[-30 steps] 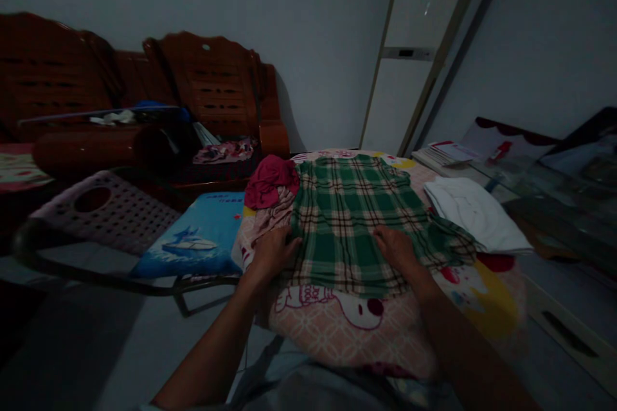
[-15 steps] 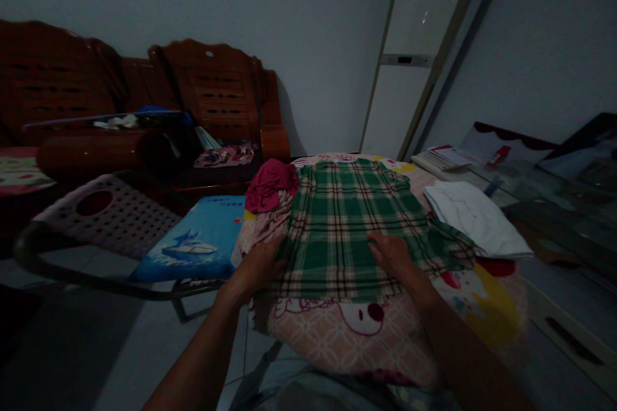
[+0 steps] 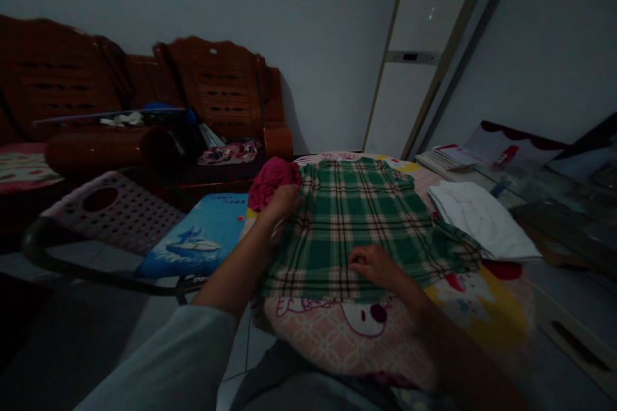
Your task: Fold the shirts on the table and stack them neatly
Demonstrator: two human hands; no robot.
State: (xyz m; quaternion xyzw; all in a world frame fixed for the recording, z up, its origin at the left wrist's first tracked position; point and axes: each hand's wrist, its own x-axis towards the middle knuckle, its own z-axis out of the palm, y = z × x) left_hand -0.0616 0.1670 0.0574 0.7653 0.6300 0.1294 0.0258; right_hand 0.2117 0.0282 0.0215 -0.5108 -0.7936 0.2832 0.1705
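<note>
Bending over a patterned blanket (image 3: 332, 334), a person in a pale sleeve (image 3: 168, 347) works with both hands on a green plaid garment (image 3: 337, 225). The garment lies spread out on the blanket in the middle of the view, its lower edge toward the person and one corner reaching out to the right, beside a folded white cloth (image 3: 482, 218).

The left hand (image 3: 285, 200) reaches to the garment's left side, right by a crumpled red cloth (image 3: 270, 180); whether its grip is apart or closed on fabric cannot be told in the dim light. The right hand (image 3: 376, 264) is over the lower part of the garment, fingers curled inward; whether that grip is clamped on the fabric cannot be told either.

To the left, a blue cushion (image 3: 193, 241) printed with a boat rests on a chair (image 3: 120, 212) with a woven pink back. A carved wooden sofa (image 3: 216, 90), with assorted items on it, lines the wall behind. A tall white cabinet (image 3: 409, 83) stands beyond the blanket, and papers (image 3: 450, 157) are stacked at right, behind the white cloth.
</note>
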